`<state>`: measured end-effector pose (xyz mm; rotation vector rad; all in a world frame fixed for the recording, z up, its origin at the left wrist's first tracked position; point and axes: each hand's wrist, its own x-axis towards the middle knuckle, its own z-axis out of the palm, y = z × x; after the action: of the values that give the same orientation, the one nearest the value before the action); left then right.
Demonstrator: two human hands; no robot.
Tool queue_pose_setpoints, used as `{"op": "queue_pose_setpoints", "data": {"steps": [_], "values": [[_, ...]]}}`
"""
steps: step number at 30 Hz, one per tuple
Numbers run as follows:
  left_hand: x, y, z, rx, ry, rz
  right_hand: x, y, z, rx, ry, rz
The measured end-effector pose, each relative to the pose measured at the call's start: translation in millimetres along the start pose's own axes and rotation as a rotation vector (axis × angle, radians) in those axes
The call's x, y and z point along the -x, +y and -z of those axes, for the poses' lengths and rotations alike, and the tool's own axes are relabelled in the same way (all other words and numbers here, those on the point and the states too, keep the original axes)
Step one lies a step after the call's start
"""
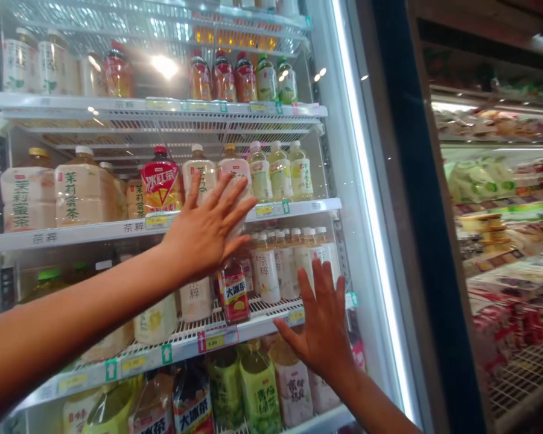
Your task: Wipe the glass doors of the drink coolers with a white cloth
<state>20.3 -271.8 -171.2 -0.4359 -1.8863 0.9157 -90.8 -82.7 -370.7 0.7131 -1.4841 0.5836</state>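
Observation:
Both of my hands are raised in front of a drinks fridge, palms away from me. My left hand [210,226] is spread wide in the middle of the view, fingers apart, nothing in it. It covers part of the second shelf's edge and some bottles behind. Lower and to the right, my right hand [323,328] also has its fingers stretched out and holds nothing. Behind it stand white-labelled tea bottles [268,274]. A red-labelled bottle [235,293] shows just below my left hand. Whether either palm touches the glass, I cannot tell.
Shelves [72,232] hold several rows of bottles, among them a large red bottle [161,181] and green bottles [260,392]. A bright light strip [371,199] and a dark frame [428,241] edge the fridge. Packaged food [479,178] fills an open chiller at right.

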Motion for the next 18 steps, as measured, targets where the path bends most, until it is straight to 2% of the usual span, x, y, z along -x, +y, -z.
{"op": "queue_pose_setpoints", "data": {"steps": [2, 4, 6, 8, 11, 12, 14, 18], "values": [[5, 22, -6.7, 0.015, 0.025, -0.099, 0, 8, -4, -0.016, 0.021, -0.005], [22, 48, -15.1, 0.026, 0.049, -0.276, 3, 10, -8, -0.043, 0.070, 0.001], [28, 61, -20.3, 0.028, 0.052, -0.383, 7, 9, -11, -0.059, 0.108, 0.001], [7, 55, -20.2, 0.028, 0.046, -0.374, 9, 7, -11, -0.062, 0.119, -0.003], [-41, 37, -16.2, 0.030, -0.003, -0.189, 7, 6, -9, -0.056, 0.129, -0.010], [-49, 35, -15.4, 0.033, -0.010, -0.168, 7, 6, -8, -0.053, 0.132, -0.010], [-47, 40, -15.3, 0.041, 0.005, -0.219, 6, 6, -8, -0.051, 0.142, -0.010], [-18, 47, -16.6, 0.042, 0.038, -0.438, 7, 7, -8, -0.069, 0.176, -0.009]]}}
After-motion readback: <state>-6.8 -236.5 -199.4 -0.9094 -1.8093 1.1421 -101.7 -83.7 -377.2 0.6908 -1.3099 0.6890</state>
